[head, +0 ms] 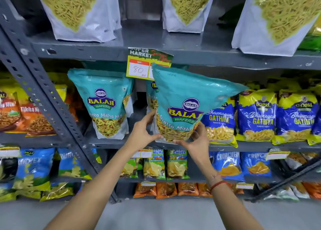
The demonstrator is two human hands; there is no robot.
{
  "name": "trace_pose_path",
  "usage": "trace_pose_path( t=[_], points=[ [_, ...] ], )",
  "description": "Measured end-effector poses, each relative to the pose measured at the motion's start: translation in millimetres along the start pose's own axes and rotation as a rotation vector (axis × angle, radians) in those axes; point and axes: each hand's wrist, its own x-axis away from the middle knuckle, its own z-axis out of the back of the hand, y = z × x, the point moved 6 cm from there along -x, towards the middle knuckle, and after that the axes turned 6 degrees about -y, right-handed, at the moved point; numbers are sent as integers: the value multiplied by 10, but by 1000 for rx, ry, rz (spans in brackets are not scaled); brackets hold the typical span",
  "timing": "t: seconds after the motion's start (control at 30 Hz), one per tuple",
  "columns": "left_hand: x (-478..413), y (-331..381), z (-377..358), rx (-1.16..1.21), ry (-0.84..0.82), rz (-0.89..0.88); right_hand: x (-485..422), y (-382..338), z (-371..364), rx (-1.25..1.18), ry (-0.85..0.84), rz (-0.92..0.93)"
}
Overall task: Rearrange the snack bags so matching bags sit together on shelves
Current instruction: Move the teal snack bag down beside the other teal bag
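Reaching up from the bottom edge of the frame on two bare forearms, red thread circling the wrist at lower right. Cupping, with the left hand [144, 132], the lower left corner of a teal Balaji pouch [187, 97], thumb pressing at the bottom seam and fingers spreading up along the side. Gripping, with the right hand [196, 141], the lower right corner of the same pouch, fingers curling under its base and thumb lying against the front. Tilting the pouch so its crimped top leans toward upper right, glossy film wrinkling and catching light, a clear window near the base showing a yellow-orange mix. Holding it at frame centre, just in front of the grey metal middle shelf [111, 142], bottom edge level with the shelf lip.

Standing upright at centre left on that shelf, a matching teal pouch [106, 104], with another teal pouch [151, 97] partly hidden behind the held one. Hanging above centre from the upper shelf edge, a yellow paper price tag [139, 68] reading 80. Sitting at centre right, shiny blue-and-yellow Gathiya bags [257, 115], puffy and pillow-shaped. Crossing the left side diagonally, a perforated grey steel upright [43, 90]. Lining the top of the frame, white stand-up pouches of thin yellow sev [78, 12].
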Motion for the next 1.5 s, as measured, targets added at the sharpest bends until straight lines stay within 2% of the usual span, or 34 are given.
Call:
trace_pose_path(
  t=[0.23,0.53,0.77,0.93,1.17,1.3,1.4,1.5],
  points=[
    [-178,-408,-64,-102,19,95,-243,345,-204,138,-68,-125],
    [-339,-752,-79,-141,0,163,-448,523,-365,146,-136,-164],
    [-423,-942,-66,-30,-58,247,-574,566,-428,164,-159,-185],
    [-433,-1105,-93,-47,-118,307,-604,583,-466,187,-187,-186],
    [-426,-1175,-115,23,-116,328,-631,592,-462,254,-244,-220],
    [-386,-1110,-103,-69,-116,341,-635,611,-482,277,-263,-229],
    [-329,-921,-56,-141,-39,325,-555,528,-451,275,-201,-183],
    [-231,-619,37,-179,41,322,-397,193,-371,266,-87,-35]
  ],
)
